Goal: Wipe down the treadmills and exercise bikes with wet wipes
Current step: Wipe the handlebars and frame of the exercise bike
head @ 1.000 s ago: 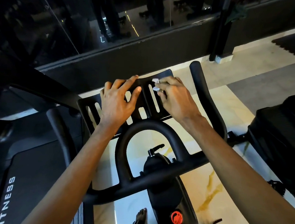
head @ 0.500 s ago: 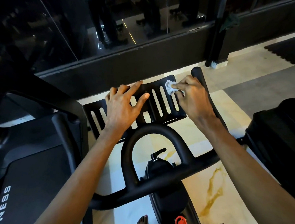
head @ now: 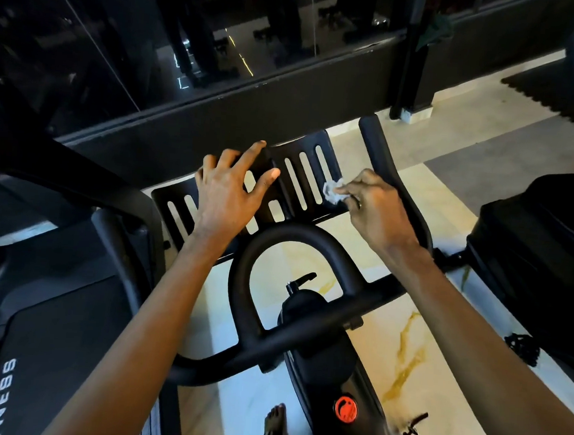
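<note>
Head view: the left hand [head: 227, 195] lies flat, fingers straight and spread, pressing on the slotted tray [head: 300, 180] of the exercise bike [head: 308, 325]. The right hand [head: 375, 210] pinches a crumpled white wet wipe [head: 332, 190] against the tray's right edge, beside the right handlebar [head: 413, 210]. A treadmill [head: 48, 353] stands at left.

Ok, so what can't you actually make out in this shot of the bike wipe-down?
Head view only:
- Part of the slotted tray is covered by the left hand.
- The wet wipe is mostly bunched inside the right hand.
- The treadmill lettering is cut off by the bottom edge.
</note>
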